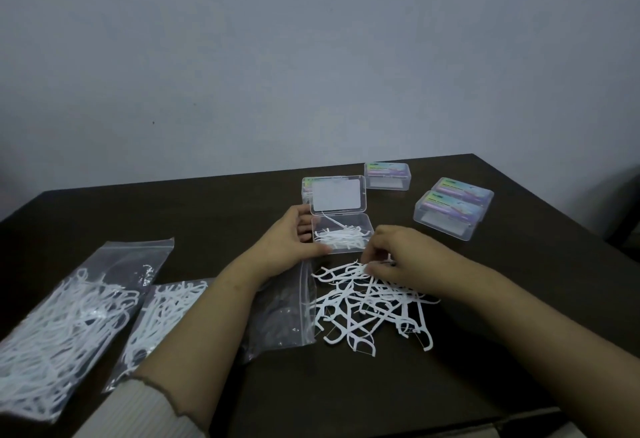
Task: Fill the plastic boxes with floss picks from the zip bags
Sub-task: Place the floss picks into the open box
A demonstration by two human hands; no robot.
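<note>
An open clear plastic box (363, 226) stands mid-table with its lid (338, 194) raised and several white floss picks inside. My left hand (289, 242) grips the box's left end, thumb along its front edge. A loose pile of white floss picks (372, 309) lies on the dark table just in front of the box. My right hand (401, 257) rests on the far edge of that pile and pinches picks between its curled fingertips. An emptied zip bag (284, 313) lies flat under my left forearm.
Two zip bags full of floss picks, one large (65, 320) and one smaller (162, 316), lie at the left. Closed labelled boxes sit behind: one (387, 176) at the back, two (450, 214) at the right, another partly hidden behind the open lid. The table edge (571, 216) runs diagonally at right.
</note>
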